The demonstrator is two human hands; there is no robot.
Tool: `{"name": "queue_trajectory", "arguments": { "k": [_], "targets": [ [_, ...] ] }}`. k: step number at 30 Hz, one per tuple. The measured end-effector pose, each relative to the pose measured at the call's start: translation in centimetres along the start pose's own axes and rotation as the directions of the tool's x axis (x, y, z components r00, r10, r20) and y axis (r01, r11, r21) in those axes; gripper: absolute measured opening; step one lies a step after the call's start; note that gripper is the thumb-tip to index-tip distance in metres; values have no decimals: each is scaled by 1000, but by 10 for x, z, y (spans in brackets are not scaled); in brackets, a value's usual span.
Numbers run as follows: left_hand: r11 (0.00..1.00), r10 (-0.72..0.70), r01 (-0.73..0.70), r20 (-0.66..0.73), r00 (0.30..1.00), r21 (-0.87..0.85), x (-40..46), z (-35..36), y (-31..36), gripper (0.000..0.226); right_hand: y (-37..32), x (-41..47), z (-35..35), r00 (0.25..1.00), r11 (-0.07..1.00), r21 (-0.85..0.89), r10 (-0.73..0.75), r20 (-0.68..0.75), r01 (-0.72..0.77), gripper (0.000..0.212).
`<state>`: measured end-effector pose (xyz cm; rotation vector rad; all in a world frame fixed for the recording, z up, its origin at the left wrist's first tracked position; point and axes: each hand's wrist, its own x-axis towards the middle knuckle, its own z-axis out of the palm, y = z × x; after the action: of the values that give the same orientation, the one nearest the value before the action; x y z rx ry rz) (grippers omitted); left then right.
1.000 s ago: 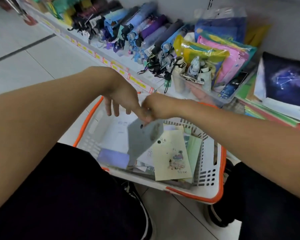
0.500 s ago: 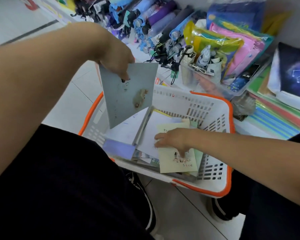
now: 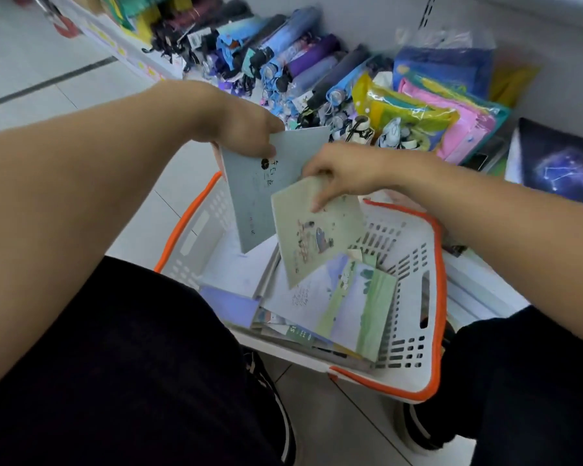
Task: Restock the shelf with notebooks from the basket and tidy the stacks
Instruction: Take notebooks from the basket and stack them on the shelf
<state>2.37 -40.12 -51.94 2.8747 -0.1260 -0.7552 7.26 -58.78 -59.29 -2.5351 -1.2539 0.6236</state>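
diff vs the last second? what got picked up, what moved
The right hand, empty beside the left a second ago, went down into the basket, pinched the pale green notebook and lifted it up beside the grey notebook. The left hand raised the grey one clear of the basket and still grips its top edge. Basket, remaining notebooks and shelf stock unchanged.

A white basket with an orange rim stands on the tiled floor. Beside it, the low shelf carries folded umbrellas, colourful plastic pouches and stacked notebooks.
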Motion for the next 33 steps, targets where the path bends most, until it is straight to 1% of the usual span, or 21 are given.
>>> {"name": "queue_trajectory", "arguments": {
  "k": [2, 3, 5, 7, 9, 10, 12, 14, 16, 17, 18, 19, 20, 21, 22, 23, 24, 25, 29, 31, 33],
  "targets": [
    [962, 50, -63, -57, 997, -265, -4, -6, 6, 12, -21, -9, -54, 988, 998, -58, -9, -157, 0, 25],
    [907, 72, -105, -95, 993, -407, -5, -9, 10, 14, -27, -13, -75, 978, 992, -126, -14, -206, -13, 26],
    [754, 88, -188, -187, 978, -629, -10, -19, 20, 19, -35, -18, -105, 971, 959, -279, -27, -238, -42, 27],
    [603, 85, -226, -221, 972, -765, -18, -29, 30, 30, -40, -26, -127, 965, 947, -318, -43, -259, -44, 40],
    [517, 126, -250, -216, 968, -818, -25, -37, 32, 37, -42, -34, -139, 943, 966, -256, -50, -330, -38, 48],
    [526, 167, -273, -217, 962, -805, -27, -39, 31, 40, -40, -38, -140, 922, 977, -213, -56, -383, -29, 52],
    [549, 237, -313, -215, 947, -775, -28, -41, 27, 41, -36, -46, -136, 849, 992, -123, -93, -520, 33, 61],
    [481, 209, -333, -263, 942, -811, -28, -44, 28, 33, -30, -52, -136, 767, 997, -64, -79, -637, 50, 68],
    [344, 137, -369, -342, 930, -863, -27, -49, 29, 32, -23, -60, -142, 680, 994, -58, 20, -733, -92, 74],
    [277, 96, -397, -386, 918, -875, -26, -52, 30, 33, -20, -64, -146, 603, 983, -8, 107, -790, -184, 75],
    [210, 56, -428, -426, 903, -879, -26, -57, 30, 32, -18, -67, -151, 527, 962, 103, 227, -819, -254, 74],
    [149, 18, -458, -461, 887, -876, -25, -62, 32, 30, -20, -72, -155, 503, 926, 273, 372, -780, -260, 70],
    [95, -18, -487, -490, 871, -868, -25, -66, 34, 27, -23, -75, -158, 557, 849, 495, 506, -659, -186, 62],
    [57, -47, -510, -513, 857, -858, -25, -70, 37, 26, -27, -77, -158, 676, 701, 709, 561, -478, -81, 52],
    [36, -57, -529, -530, 846, -848, -25, -74, 42, 25, -32, -80, -157, 775, 516, 857, 544, -323, -5, 41],
    [28, -58, -543, -543, 837, -839, -26, -77, 49, 26, -36, -82, -157, 824, 368, 928, 504, -258, 65, 32],
    [24, -59, -548, -548, 834, -836, -26, -81, 55, 26, -38, -84, -159, 834, 276, 951, 486, -261, 136, 26],
    [29, -70, -545, -546, 835, -838, -26, -84, 63, 26, -37, -86, -162, 817, 244, 947, 489, -306, 209, 24],
    [207, -91, -530, -555, 827, -823, -16, -103, 88, 22, -27, -98, -180, 710, 287, 880, 520, -476, 379, 32],
    [195, -73, -544, -565, 822, -816, -7, -124, 101, 25, -20, -108, -191, 711, 220, 871, 509, -486, 439, 32],
    [126, -45, -562, -570, 820, -818, 3, -148, 117, 22, -14, -117, -203, 715, 105, 846, 486, -503, 523, 35]
  ]
}}
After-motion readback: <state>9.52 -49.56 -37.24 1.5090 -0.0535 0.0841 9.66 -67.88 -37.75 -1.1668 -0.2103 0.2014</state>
